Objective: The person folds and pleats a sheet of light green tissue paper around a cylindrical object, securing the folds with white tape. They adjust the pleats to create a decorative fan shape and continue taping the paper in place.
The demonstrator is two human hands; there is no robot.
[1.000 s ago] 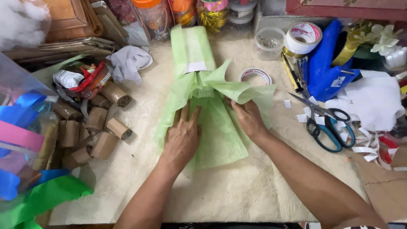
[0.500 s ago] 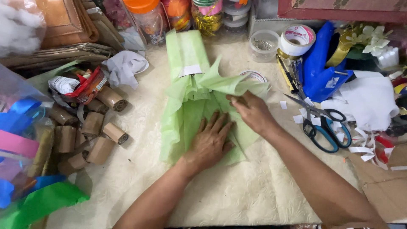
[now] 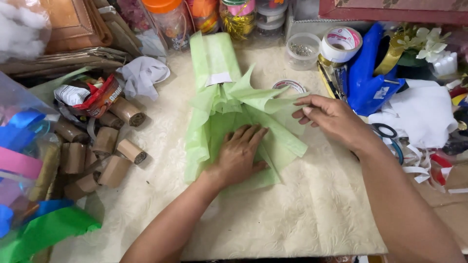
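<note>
Status on the wrap: light-green tissue paper is mid-table on the cream embossed tablecloth, w/ a long wrapped bundle of the same green running toward the jars at the back, white label strip across it. Lower part is fanned out into pleats/points, so folding looks partly done; edges are loose, nothing taped or tied that I can see.

L hand: flat, fingers spread, palm pressing the tissue down near its lower middle. Grips nothing, just pins it.

R hand: lifted to the right of the paper, fingers loosely curled, thumb + forefinger tips at the right-hand point of the tissue. Looks like a light pinch on that edge, but can't tell for sure if it has actual hold.

Nearby, untouched: small tape ring just behind the right flap, bigger tape roll, blue tape dispenser, scissors partly hidden behind R wrist. Cardboard tubes piled at left, ribbons at far left.

Judgement: shaping stage, maybe halfway. Left to do as far as visible: finish right side pleat, secure w/ tape or ribbon.
</note>
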